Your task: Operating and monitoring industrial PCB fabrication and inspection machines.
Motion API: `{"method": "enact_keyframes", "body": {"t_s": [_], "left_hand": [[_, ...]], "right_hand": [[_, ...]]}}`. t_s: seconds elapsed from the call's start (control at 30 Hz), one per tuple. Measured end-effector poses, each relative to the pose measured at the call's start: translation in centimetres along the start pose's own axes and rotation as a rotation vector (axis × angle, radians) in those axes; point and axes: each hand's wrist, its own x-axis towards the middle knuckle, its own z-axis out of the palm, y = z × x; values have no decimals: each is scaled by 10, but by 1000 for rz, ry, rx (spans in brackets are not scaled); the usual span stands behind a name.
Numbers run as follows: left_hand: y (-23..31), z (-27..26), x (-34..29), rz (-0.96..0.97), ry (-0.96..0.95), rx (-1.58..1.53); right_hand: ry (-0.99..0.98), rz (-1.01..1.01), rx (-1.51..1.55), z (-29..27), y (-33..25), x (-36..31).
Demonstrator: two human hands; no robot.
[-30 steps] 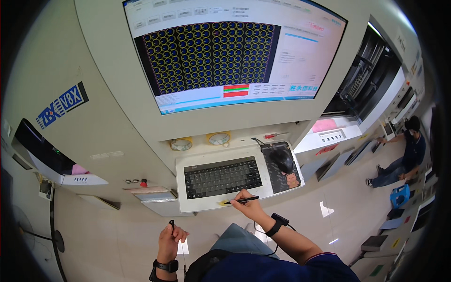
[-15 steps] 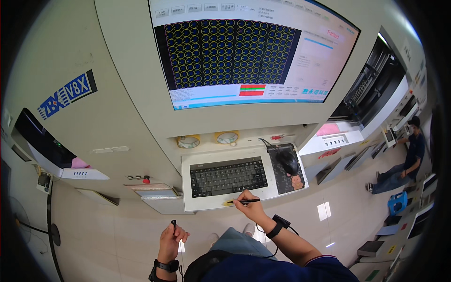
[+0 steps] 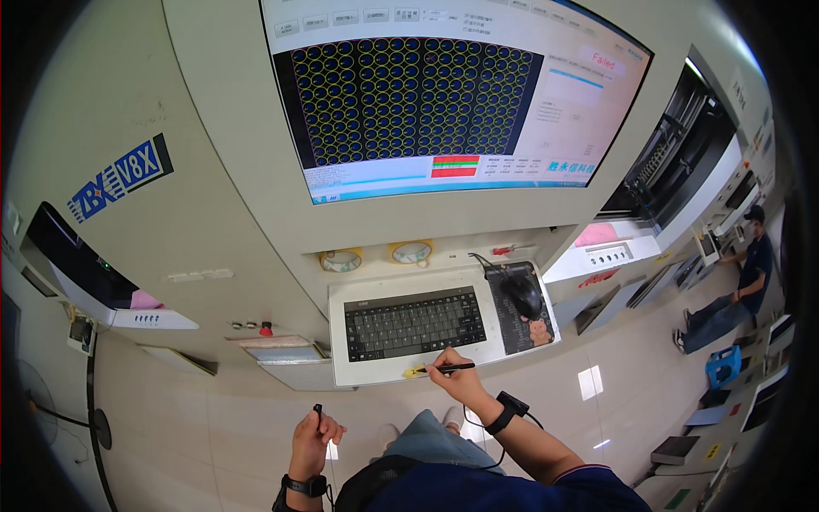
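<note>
My right hand (image 3: 458,381) is closed round a black pen (image 3: 455,367) at the front edge of the white keyboard shelf (image 3: 392,373). Its tip points left, at a small yellow piece of tape or paper (image 3: 415,372) on that edge; whether they touch is too small to tell. Lower left, off the shelf, my left hand (image 3: 314,442) holds a short black piece (image 3: 318,409), perhaps the pen's cap, that sticks up from the curled fingers. Just behind the pen lies a black keyboard (image 3: 415,322). To its right a black mouse (image 3: 521,299) rests on a dark pad (image 3: 515,328).
Two yellow tape rolls (image 3: 340,260) stand in the recess behind the keyboard. Above is a large lit screen (image 3: 418,98) with rows of circles. Flat panels (image 3: 290,363) lean below, left of the shelf. At the far right, a person (image 3: 742,286) stands near a blue stool (image 3: 723,368).
Both hands keep their grips and stay nearly in place. The view has shifted slightly. The person at the right has changed leg position a little.
</note>
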Motion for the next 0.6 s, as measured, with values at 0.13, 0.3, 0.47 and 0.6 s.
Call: {"method": "enact_keyframes", "body": {"t_s": [0.13,0.3,0.47,0.6], "left_hand": [[-1,1,0,4,-7,4],[-4,2,2,-16,-3,14],[-8,4,2,-25,-10,14],[-10,5,3,-21,-25,9]], "right_hand": [[38,24,75,0,3,2],[46,3,75,-1,8,3],[54,15,84,0,10,4],[50,-12,73,-1,8,4]]}}
